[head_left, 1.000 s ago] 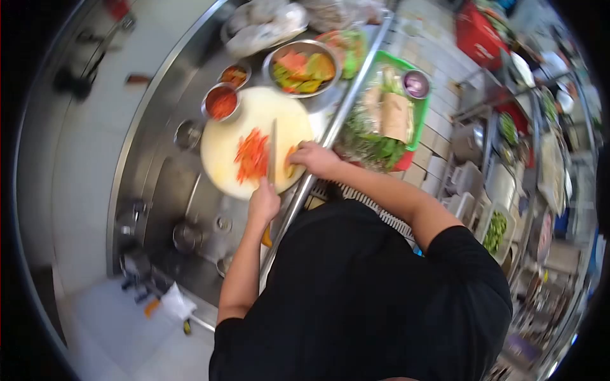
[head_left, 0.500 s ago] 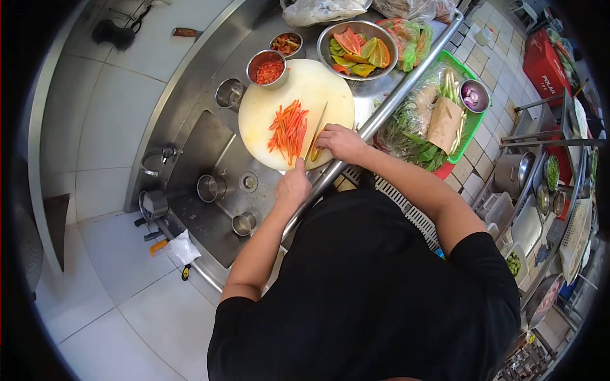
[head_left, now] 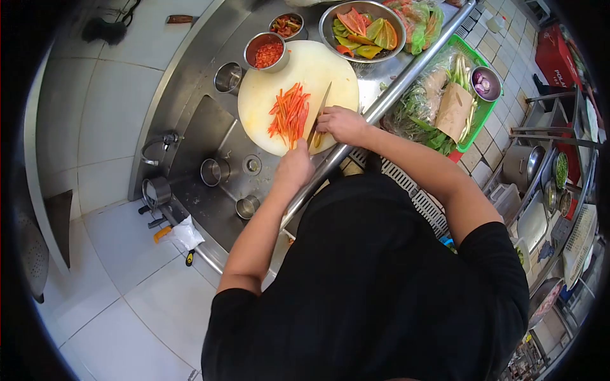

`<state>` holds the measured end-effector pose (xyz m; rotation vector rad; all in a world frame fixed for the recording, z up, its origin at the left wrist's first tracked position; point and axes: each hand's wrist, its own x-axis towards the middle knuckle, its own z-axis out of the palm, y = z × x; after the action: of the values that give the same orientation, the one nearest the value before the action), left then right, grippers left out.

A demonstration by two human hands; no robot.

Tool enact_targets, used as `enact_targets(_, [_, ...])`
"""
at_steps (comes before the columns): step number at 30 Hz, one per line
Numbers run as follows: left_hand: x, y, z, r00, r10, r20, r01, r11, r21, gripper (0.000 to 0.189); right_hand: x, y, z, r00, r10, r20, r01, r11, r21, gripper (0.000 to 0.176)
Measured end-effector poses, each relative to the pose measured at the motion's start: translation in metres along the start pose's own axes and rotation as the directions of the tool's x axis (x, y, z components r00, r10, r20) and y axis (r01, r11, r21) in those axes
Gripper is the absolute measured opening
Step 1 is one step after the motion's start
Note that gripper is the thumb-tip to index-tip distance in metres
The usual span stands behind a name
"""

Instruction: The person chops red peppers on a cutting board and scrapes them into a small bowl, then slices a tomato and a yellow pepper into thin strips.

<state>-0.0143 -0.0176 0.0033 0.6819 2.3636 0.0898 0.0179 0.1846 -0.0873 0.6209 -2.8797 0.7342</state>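
My left hand (head_left: 294,167) is closed around the handle of a kitchen knife (head_left: 323,105), its blade pointing away from me over a round white cutting board (head_left: 257,130). On the blade's right side, the curled fingers of my right hand (head_left: 343,125) press a yellowish pepper piece (head_left: 318,138) against the board; they partly cover it. Left of the blade lies a loose pile of thin red-orange pepper strips (head_left: 290,109). A metal pot (head_left: 284,63) of finely diced red pieces stands at the board's far left edge.
A steel bowl (head_left: 399,39) of large pepper pieces is beyond the board. Metal cups (head_left: 227,77) stand around the steel sink (head_left: 203,127). On the right, past the counter's rounded edge (head_left: 406,79), a green basket (head_left: 489,114) holds leafy vegetables and a small bowl of onions.
The camera view has shifted slightly, so the board and bowls sit higher in the frame. Both hands stay at the knife and pepper piece; the strips lie much as before.
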Motion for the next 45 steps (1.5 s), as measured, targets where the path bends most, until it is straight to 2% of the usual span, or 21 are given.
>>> enact_targets(3, [-0.019, -0.005, -0.009, 0.998, -0.022, 0.057, 0.018, 0.998, 0.058, 0.026, -0.001, -0.001, 0.002, 0.995, -0.017, -0.096, 0.016, 1.0, -0.014, 0.022])
enact_targets(7, [0.014, -0.002, 0.015, 0.998, -0.065, -0.011, 0.065, 0.998, 0.003, 0.026, -0.001, 0.001, 0.0, 0.992, -0.023, -0.121, 0.021, 1.0, -0.022, 0.021])
enact_targets(9, [0.021, 0.005, -0.001, 0.998, 0.052, -0.04, -0.053, 0.999, -0.013, 0.026, -0.003, 0.001, 0.001, 0.997, -0.023, -0.079, 0.022, 1.0, -0.015, 0.019])
enact_targets(11, [0.001, 0.001, -0.005, 0.998, 0.053, -0.022, -0.052, 0.998, 0.02, 0.026, -0.004, 0.002, 0.0, 0.994, -0.032, -0.1, 0.031, 0.999, -0.009, 0.019])
enact_targets(13, [-0.023, 0.001, -0.003, 0.999, -0.045, 0.02, 0.044, 0.998, 0.046, 0.025, -0.005, -0.001, 0.001, 0.999, 0.014, -0.04, -0.014, 1.0, -0.004, 0.019])
enact_targets(15, [-0.004, -0.008, 0.025, 0.997, -0.069, -0.02, 0.069, 0.998, 0.005, 0.024, -0.006, -0.002, 0.004, 0.996, -0.004, -0.09, 0.004, 1.0, 0.009, 0.018])
enact_targets(17, [0.025, -0.001, 0.021, 0.993, 0.036, -0.109, -0.039, 0.999, -0.028, 0.025, -0.006, 0.004, 0.005, 0.99, -0.019, -0.139, 0.021, 1.0, 0.013, 0.018])
enact_targets(19, [0.013, 0.003, -0.001, 0.995, 0.067, -0.075, -0.069, 0.997, -0.019, 0.024, -0.006, 0.004, 0.003, 0.984, -0.073, -0.165, 0.074, 0.997, 0.0, 0.015])
enact_targets(20, [-0.002, 0.004, -0.008, 0.999, 0.026, -0.029, -0.026, 1.0, -0.003, 0.023, -0.006, 0.001, -0.001, 0.995, -0.012, -0.097, 0.015, 1.0, 0.026, 0.015])
enact_targets(22, [-0.019, 0.003, -0.001, 0.996, -0.076, 0.05, 0.074, 0.996, 0.044, 0.025, -0.004, 0.0, 0.002, 0.995, 0.014, -0.099, -0.011, 0.999, 0.038, 0.016])
enact_targets(23, [-0.012, 0.002, 0.01, 0.996, -0.073, 0.05, 0.071, 0.996, 0.047, 0.025, -0.004, 0.001, 0.004, 0.996, 0.032, -0.088, -0.027, 0.998, 0.049, 0.017])
enact_targets(25, [0.006, 0.003, 0.025, 0.995, -0.039, -0.09, 0.037, 0.999, -0.027, 0.028, -0.004, -0.001, 0.001, 0.989, 0.003, -0.149, 0.006, 0.998, 0.059, 0.017])
enact_targets(28, [-0.003, 0.01, 0.0, 0.999, -0.04, -0.018, 0.04, 0.999, 0.001, 0.026, 0.0, 0.006, 0.0, 0.987, -0.065, -0.149, 0.067, 0.998, 0.013, 0.017])
enact_targets(30, [-0.014, 0.004, 0.0, 0.997, -0.069, 0.029, 0.067, 0.996, 0.062, 0.026, 0.0, 0.005, 0.003, 0.988, -0.02, -0.154, 0.027, 0.999, 0.043, 0.016])
enact_targets(33, [0.008, 0.002, 0.034, 0.996, -0.06, -0.06, 0.058, 0.998, -0.027, 0.027, -0.002, 0.004, 0.002, 0.99, 0.019, -0.138, -0.008, 0.997, 0.082, 0.014])
enact_targets(35, [0.012, 0.016, 0.014, 0.996, -0.059, -0.07, 0.055, 0.997, -0.056, 0.027, -0.003, 0.003, 0.001, 0.992, 0.017, -0.127, -0.005, 0.996, 0.089, 0.013])
enact_targets(37, [0.009, 0.012, -0.005, 0.999, 0.032, -0.012, -0.032, 0.999, -0.013, 0.028, -0.002, 0.006, -0.002, 0.989, 0.05, -0.138, -0.032, 0.991, 0.13, 0.011])
enact_targets(39, [-0.005, 0.005, 0.002, 1.0, 0.019, 0.004, -0.019, 1.0, 0.016, 0.028, 0.0, 0.01, -0.002, 0.984, 0.051, -0.173, -0.03, 0.992, 0.126, 0.01])
enact_targets(41, [-0.006, 0.002, 0.032, 0.995, -0.071, -0.073, 0.07, 0.997, -0.014, 0.027, -0.003, 0.005, 0.004, 0.98, 0.058, -0.188, -0.033, 0.99, 0.138, 0.009])
enact_targets(43, [0.016, 0.012, 0.025, 0.992, -0.071, -0.1, 0.068, 0.997, -0.033, 0.027, -0.001, 0.006, 0.003, 0.993, 0.089, -0.081, -0.078, 0.989, 0.128, 0.013])
enact_targets(45, [0.023, 0.01, 0.013, 0.996, 0.008, -0.091, -0.011, 1.0, -0.027, 0.027, -0.003, 0.0, 0.006, 0.992, 0.084, -0.092, -0.069, 0.986, 0.15, 0.012])
